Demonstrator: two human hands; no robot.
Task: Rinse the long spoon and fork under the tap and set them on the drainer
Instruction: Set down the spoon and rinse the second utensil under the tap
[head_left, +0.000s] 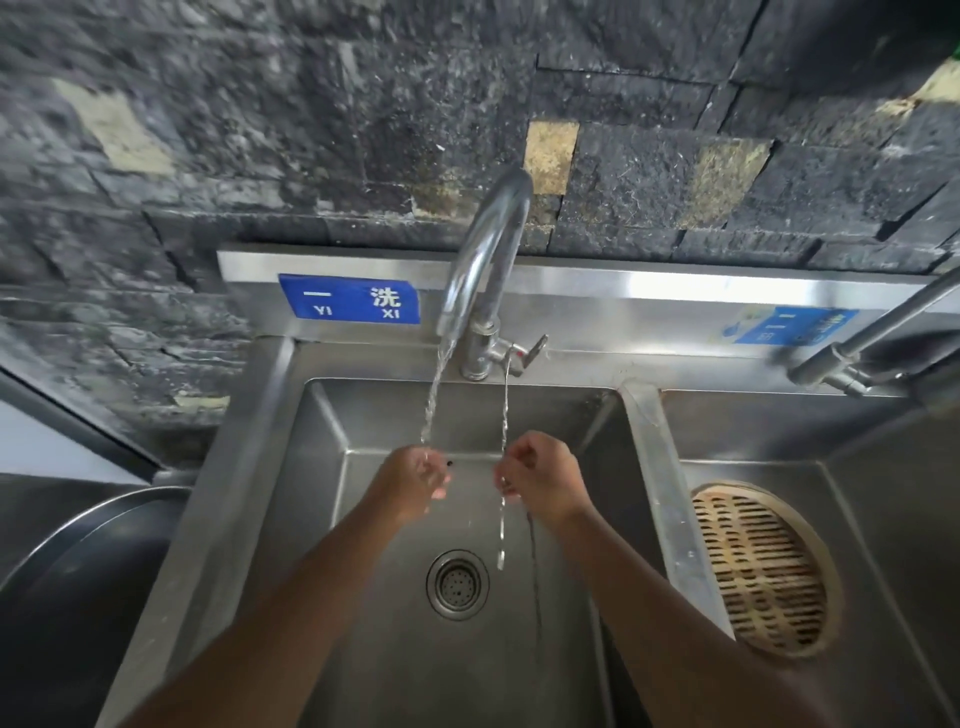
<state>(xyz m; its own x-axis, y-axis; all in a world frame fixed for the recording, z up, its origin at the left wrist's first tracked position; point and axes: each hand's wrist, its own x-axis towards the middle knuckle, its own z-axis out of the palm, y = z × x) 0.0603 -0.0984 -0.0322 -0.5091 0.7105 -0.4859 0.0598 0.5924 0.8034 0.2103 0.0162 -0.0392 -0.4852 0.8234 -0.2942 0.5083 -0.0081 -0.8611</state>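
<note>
Both my hands are over the left sink basin (322, 519) below the curved tap (483, 260). The main stream (434, 395) falls from the spout onto my left hand (413, 483), whose fingers are loosely spread; a small black speck shows beside it. My right hand (543, 480) is curled shut, and a thinner stream from the tap handle (527, 353) runs past its fingers. A thin dark long utensil (535, 571) hangs down from under this hand toward the basin floor. I cannot tell whether it is the spoon, the fork or both.
The drain strainer (457, 584) sits in the basin floor between my forearms. A round slatted bamboo drainer (763, 566) lies in the right basin past the divider (654, 467). A second tap (872, 332) reaches in at the right. A large steel pot (88, 571) stands at the left.
</note>
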